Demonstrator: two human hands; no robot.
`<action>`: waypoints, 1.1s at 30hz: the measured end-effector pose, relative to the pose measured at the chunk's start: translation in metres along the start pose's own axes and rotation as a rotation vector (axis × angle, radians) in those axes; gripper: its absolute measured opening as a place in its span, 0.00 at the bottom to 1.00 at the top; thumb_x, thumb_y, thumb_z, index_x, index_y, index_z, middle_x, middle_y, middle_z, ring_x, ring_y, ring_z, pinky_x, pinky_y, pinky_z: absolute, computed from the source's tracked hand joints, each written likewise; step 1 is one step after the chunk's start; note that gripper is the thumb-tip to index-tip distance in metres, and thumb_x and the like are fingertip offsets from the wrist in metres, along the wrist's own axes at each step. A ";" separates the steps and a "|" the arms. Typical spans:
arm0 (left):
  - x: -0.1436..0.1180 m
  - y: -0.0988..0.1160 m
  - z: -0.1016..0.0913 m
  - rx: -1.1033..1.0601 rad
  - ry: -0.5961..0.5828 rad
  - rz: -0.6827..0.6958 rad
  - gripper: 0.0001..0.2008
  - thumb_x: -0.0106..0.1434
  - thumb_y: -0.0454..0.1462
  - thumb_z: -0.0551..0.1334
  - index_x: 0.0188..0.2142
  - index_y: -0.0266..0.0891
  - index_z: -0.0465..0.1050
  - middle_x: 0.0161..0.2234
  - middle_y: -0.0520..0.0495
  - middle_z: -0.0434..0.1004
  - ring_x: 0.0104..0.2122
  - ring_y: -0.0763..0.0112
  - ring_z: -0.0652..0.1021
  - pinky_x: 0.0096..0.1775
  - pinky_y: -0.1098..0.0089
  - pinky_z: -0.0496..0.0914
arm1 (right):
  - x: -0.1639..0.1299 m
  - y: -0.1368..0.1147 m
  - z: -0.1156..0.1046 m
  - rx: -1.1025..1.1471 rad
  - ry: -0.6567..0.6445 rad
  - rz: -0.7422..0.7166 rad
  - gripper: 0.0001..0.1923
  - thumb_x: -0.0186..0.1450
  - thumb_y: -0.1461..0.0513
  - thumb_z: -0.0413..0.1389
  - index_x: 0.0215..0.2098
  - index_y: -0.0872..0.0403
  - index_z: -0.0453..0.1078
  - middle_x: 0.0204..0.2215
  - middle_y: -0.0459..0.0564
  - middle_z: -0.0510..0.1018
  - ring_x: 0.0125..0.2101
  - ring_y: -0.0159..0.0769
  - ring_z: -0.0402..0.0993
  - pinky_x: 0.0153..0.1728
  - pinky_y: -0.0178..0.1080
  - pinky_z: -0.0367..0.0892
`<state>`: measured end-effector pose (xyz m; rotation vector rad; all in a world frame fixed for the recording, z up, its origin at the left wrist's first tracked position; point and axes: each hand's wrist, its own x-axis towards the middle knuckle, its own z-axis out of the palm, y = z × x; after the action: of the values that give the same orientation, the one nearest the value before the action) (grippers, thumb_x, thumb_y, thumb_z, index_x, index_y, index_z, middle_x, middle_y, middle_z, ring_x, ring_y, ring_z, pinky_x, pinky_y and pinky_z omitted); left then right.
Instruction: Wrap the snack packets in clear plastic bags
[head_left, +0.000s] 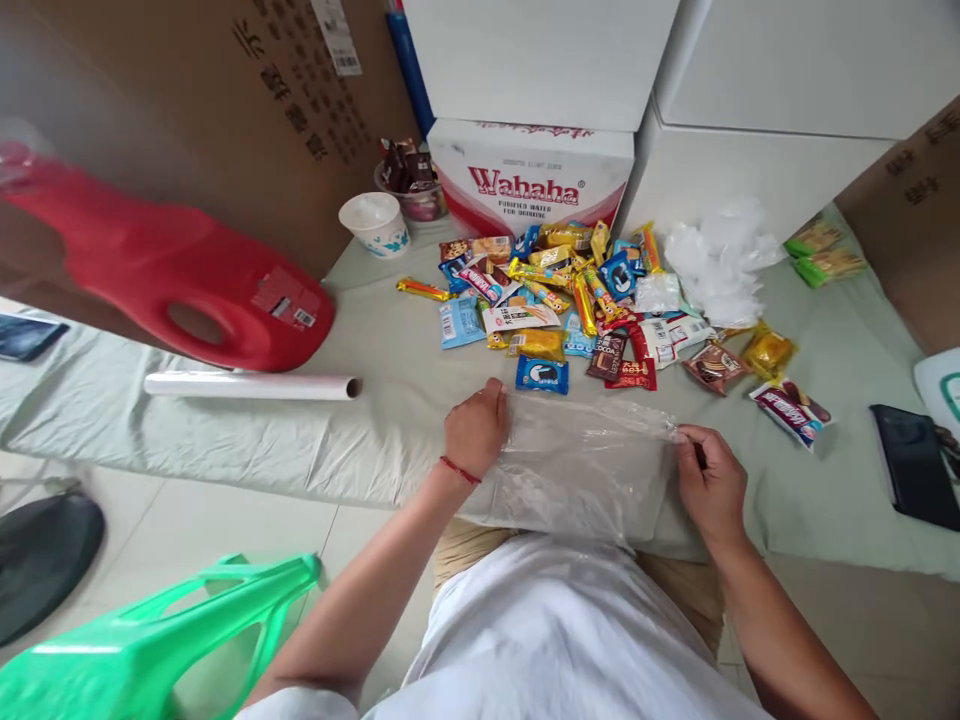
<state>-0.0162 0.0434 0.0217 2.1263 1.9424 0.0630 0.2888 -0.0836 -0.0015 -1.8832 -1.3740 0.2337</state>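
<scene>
A clear plastic bag (581, 470) lies flat at the near edge of the tabletop (390, 330), stretched between both hands. The left hand (476, 428) is curled shut on its left edge; the right hand (711, 483) pinches its right edge. Just beyond lies a heap of snack packets (570, 300), with a foil roll (251, 386) and red jug (172, 270) to the left.
</scene>
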 end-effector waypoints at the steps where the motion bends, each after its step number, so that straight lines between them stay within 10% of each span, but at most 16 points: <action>1: 0.008 0.007 -0.002 0.022 -0.021 0.014 0.20 0.77 0.45 0.43 0.49 0.40 0.70 0.36 0.40 0.82 0.34 0.58 0.82 0.34 0.67 0.63 | 0.008 0.006 0.001 -0.019 -0.001 0.033 0.17 0.72 0.50 0.52 0.41 0.53 0.75 0.37 0.53 0.81 0.35 0.41 0.76 0.42 0.43 0.71; 5: 0.030 0.028 0.002 0.029 -0.017 0.043 0.21 0.77 0.46 0.44 0.50 0.39 0.71 0.39 0.37 0.83 0.37 0.58 0.82 0.35 0.67 0.65 | 0.042 0.020 -0.003 -0.088 -0.075 0.113 0.18 0.69 0.50 0.53 0.42 0.54 0.76 0.34 0.52 0.80 0.28 0.38 0.71 0.37 0.43 0.68; 10: 0.033 0.037 0.014 -0.027 0.009 0.006 0.22 0.77 0.47 0.44 0.50 0.38 0.71 0.39 0.37 0.82 0.37 0.58 0.82 0.35 0.68 0.64 | 0.060 -0.019 -0.031 -0.194 0.236 -0.131 0.14 0.71 0.55 0.53 0.47 0.54 0.75 0.39 0.55 0.78 0.33 0.40 0.72 0.42 0.46 0.69; 16: 0.031 0.036 0.014 -0.036 0.022 -0.002 0.21 0.77 0.47 0.44 0.50 0.38 0.70 0.40 0.38 0.83 0.37 0.61 0.82 0.34 0.69 0.62 | 0.020 -0.069 -0.008 -0.154 -0.686 -0.707 0.26 0.72 0.52 0.57 0.65 0.50 0.68 0.64 0.56 0.72 0.65 0.50 0.62 0.67 0.55 0.58; 21: 0.038 0.032 0.007 -0.116 0.043 -0.034 0.19 0.77 0.46 0.46 0.49 0.40 0.70 0.38 0.41 0.84 0.37 0.58 0.82 0.35 0.67 0.62 | -0.029 -0.069 0.003 -0.155 -1.012 -0.749 0.32 0.72 0.50 0.58 0.69 0.54 0.63 0.70 0.55 0.63 0.70 0.46 0.54 0.69 0.50 0.56; 28: 0.050 0.037 0.001 -0.213 0.008 0.004 0.14 0.76 0.44 0.49 0.45 0.41 0.71 0.39 0.43 0.83 0.40 0.57 0.82 0.37 0.67 0.64 | -0.035 -0.093 -0.028 0.005 -0.540 -0.813 0.17 0.70 0.71 0.53 0.55 0.56 0.73 0.48 0.57 0.79 0.49 0.44 0.72 0.51 0.48 0.71; 33: 0.048 0.044 0.003 -0.214 0.009 0.004 0.14 0.76 0.43 0.48 0.47 0.40 0.69 0.40 0.41 0.83 0.40 0.56 0.82 0.36 0.66 0.64 | -0.037 -0.094 -0.001 -0.193 -0.659 -0.913 0.13 0.70 0.67 0.57 0.52 0.55 0.73 0.37 0.51 0.78 0.34 0.40 0.70 0.33 0.43 0.67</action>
<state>0.0324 0.0868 0.0214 1.9938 1.8451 0.2681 0.2064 -0.1056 0.0523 -1.1514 -2.6258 0.2645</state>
